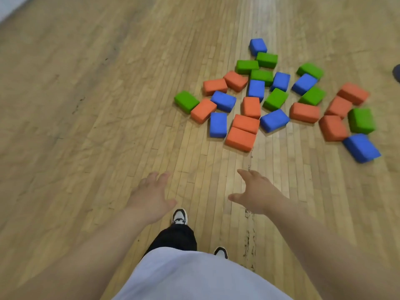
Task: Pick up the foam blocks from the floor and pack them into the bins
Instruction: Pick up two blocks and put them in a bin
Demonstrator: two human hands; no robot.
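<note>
Two bare hands reach out over the wooden floor (86,126). The left hand (151,195) and the right hand (255,193) both have their fingers spread and hold nothing. The foam blocks (251,107), orange, blue and green, lie scattered on the floor ahead and to the right, well apart from both hands. An orange block (240,139) lies nearest the right hand. A shoe (179,216) shows just below the left hand.
</note>
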